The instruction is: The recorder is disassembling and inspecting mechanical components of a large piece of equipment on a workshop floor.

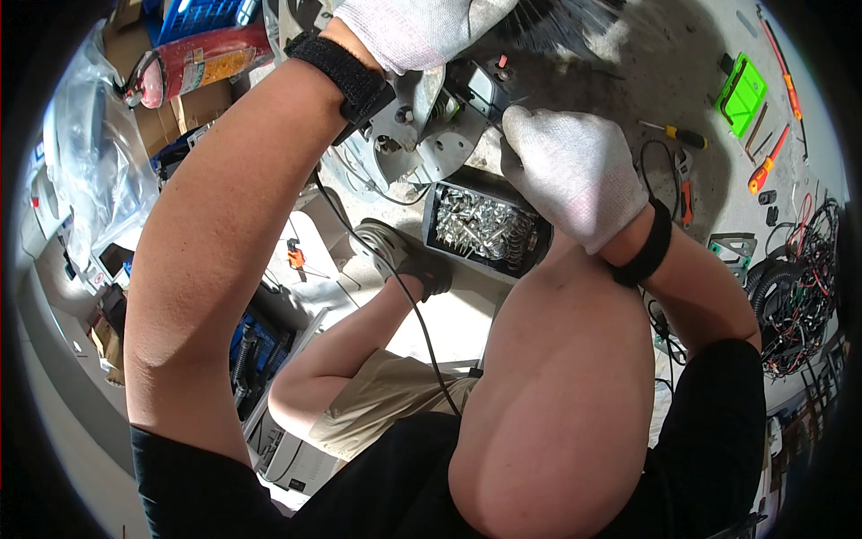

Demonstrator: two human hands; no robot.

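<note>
**Close work, kept within easy reach**

In the head view, the metal assembly (440,154) stands at upper middle, just ahead of the person's knees. The left hand (417,31) lies over its upper part, perhaps to steady it; the fingers run out of view, so I cannot tell their grip. The right hand (575,171) comes in from the other side, fingers curled and bunched together, their tips beside a thin dark piece; whether they pinch it, I cannot tell.

A black bin (480,261) of small shiny hardware (480,225) sits just below the assembly, presumably so pieces can be picked out easily. The yellow-and-black screwdriver (687,137) and red-handled wrench (686,193) lie to the right, likely for ready reach.

The assembly is pale, smooth metal, with rounded plates pierced by holes. The white gloves look soft and finely knitted; the green tray (742,94) is flat plastic, and the wires (799,301) form a loose, springy tangle.
</note>
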